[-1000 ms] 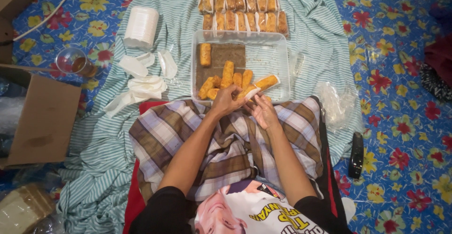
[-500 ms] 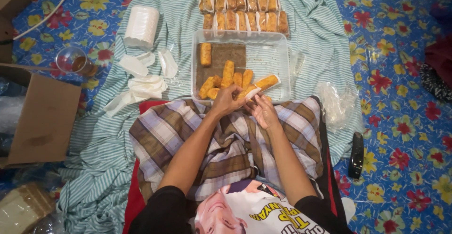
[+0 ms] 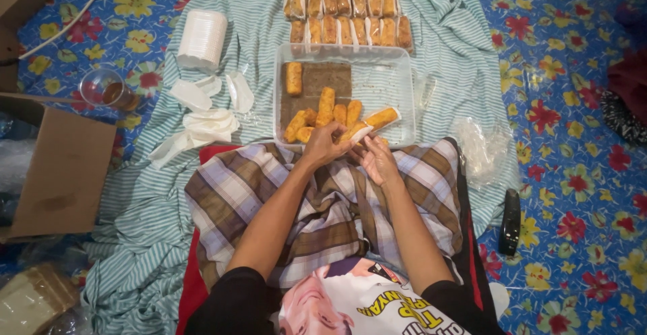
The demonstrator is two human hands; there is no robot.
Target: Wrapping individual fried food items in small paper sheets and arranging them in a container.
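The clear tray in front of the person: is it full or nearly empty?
Partly filled. The tray holds one roll alone at its far left and a small pile near the hands; its right half is bare.

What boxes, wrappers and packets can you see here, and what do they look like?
Clear plastic tray: rectangular, ahead of the hands, holding golden fried rolls.
Stack of white paper wrappers: a cylinder, upper left on the striped cloth.
Brown cardboard box: open and flat, far left.
Clear plastic bag: crumpled, right of the lap.
Black remote: slim, on the flowered mat.
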